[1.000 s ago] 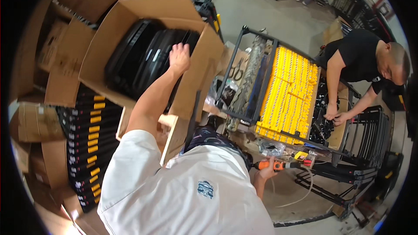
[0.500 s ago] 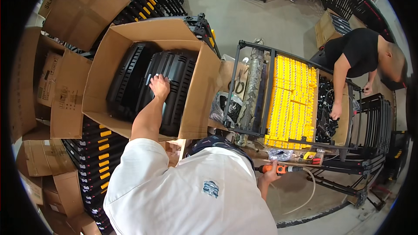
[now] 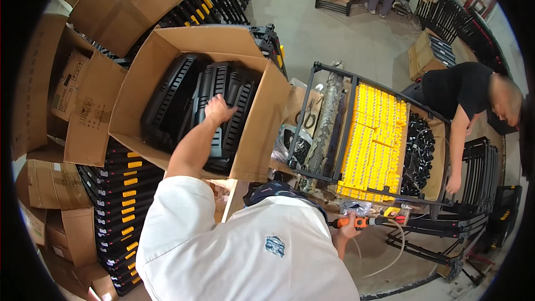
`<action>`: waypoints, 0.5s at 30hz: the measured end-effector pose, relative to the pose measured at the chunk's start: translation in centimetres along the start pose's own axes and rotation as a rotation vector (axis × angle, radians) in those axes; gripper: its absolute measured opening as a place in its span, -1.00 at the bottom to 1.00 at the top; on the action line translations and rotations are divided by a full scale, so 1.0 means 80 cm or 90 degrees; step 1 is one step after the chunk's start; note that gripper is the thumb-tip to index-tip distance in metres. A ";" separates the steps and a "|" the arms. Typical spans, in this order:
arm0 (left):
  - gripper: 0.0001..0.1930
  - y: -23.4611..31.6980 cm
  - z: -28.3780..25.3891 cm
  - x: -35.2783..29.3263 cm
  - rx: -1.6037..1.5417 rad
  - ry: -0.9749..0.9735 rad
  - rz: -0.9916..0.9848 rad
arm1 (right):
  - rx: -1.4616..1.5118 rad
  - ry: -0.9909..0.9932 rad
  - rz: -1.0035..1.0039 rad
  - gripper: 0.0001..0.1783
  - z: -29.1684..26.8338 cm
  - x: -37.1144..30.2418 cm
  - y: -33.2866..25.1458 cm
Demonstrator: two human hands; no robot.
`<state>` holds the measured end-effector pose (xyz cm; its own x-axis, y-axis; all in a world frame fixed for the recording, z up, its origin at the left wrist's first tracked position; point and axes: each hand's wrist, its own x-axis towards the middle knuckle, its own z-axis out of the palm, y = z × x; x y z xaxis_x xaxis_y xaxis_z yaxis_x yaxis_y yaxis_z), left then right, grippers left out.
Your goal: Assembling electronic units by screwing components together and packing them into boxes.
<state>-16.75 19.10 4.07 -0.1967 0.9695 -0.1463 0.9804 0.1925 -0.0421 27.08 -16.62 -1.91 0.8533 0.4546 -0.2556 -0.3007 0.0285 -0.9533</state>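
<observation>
My left hand (image 3: 220, 110) reaches into an open cardboard box (image 3: 259, 122) at the left. Its thumb and fingers are apart over slotted black plastic parts (image 3: 214, 81), which stand on edge side by side; the fingertips rest at the top of one. At my right side, my right hand (image 3: 346, 228) is wrapped round an orange-and-black air screwdriver (image 3: 361, 222). A pale hose (image 3: 402, 245) curves down from its right end. The tool's left end lies partly behind my hand and shirt.
A black frame rack (image 3: 352, 128) holds rows of yellow parts (image 3: 370, 139) and a carton of small black pieces (image 3: 418, 153). Scissors (image 3: 306, 118) lie left of it. A co-worker (image 3: 460, 92) bends at the right. Stacked black frames (image 3: 122, 206) and cartons (image 3: 83, 100) crowd the left.
My left hand has shifted slightly right over the black parts, and its fingers are more spread. The co-worker's arm has moved from the small black pieces to the rack's right end.
</observation>
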 end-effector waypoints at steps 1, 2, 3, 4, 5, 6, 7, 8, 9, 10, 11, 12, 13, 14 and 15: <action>-0.57 -0.003 0.013 0.002 -0.070 0.026 -0.035 | 0.015 0.002 -0.009 -0.82 0.002 0.001 -0.005; -0.58 -0.016 0.031 0.009 -0.141 0.055 -0.069 | 0.003 0.004 -0.007 -0.82 0.007 -0.003 -0.012; -0.62 -0.027 0.037 0.008 -0.118 0.012 -0.074 | -0.007 0.014 -0.007 -0.82 0.010 -0.010 -0.017; -0.65 -0.037 0.039 0.007 -0.094 -0.028 -0.080 | -0.016 0.024 -0.006 -0.82 0.011 -0.013 -0.016; -0.67 -0.038 0.035 0.005 -0.074 -0.017 -0.053 | 0.005 0.034 -0.014 -0.82 -0.001 -0.011 -0.008; -0.68 -0.040 0.026 0.006 -0.053 -0.008 -0.032 | 0.010 0.019 -0.016 -0.82 -0.018 -0.010 -0.001; -0.68 -0.040 0.007 0.017 -0.052 0.008 -0.022 | 0.015 0.004 -0.018 -0.82 -0.028 -0.007 0.010; -0.70 -0.038 -0.012 0.018 -0.087 -0.012 -0.039 | 0.027 0.006 -0.021 -0.82 -0.029 -0.006 0.008; -0.71 -0.035 -0.031 0.017 -0.122 -0.035 -0.057 | 0.039 0.016 -0.017 -0.82 -0.032 -0.009 0.005; -0.72 -0.030 -0.049 0.013 -0.156 -0.061 -0.075 | 0.048 0.027 -0.012 -0.82 -0.036 -0.013 0.001; -0.72 -0.018 -0.076 0.007 -0.151 -0.058 -0.067 | 0.056 0.042 -0.005 -0.82 -0.041 -0.014 -0.003; -0.70 -0.006 -0.109 -0.004 -0.187 -0.153 -0.024 | 0.059 0.053 -0.001 -0.82 -0.047 -0.012 -0.003; -0.68 0.006 -0.136 -0.017 -0.218 -0.256 0.019 | 0.087 0.042 0.004 -0.81 -0.050 -0.012 -0.004; -0.68 0.024 -0.158 -0.034 -0.249 -0.270 0.059 | 0.113 0.034 0.009 -0.81 -0.052 -0.010 -0.006; -0.67 0.045 -0.180 -0.054 -0.278 -0.285 0.096 | 0.139 0.027 0.017 -0.80 -0.054 -0.012 -0.005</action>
<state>-12.22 17.80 18.77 0.0503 0.8521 -0.5210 0.8942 0.1939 0.4035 28.22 -20.94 -1.97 0.8591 0.4206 -0.2915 -0.4050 0.2106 -0.8897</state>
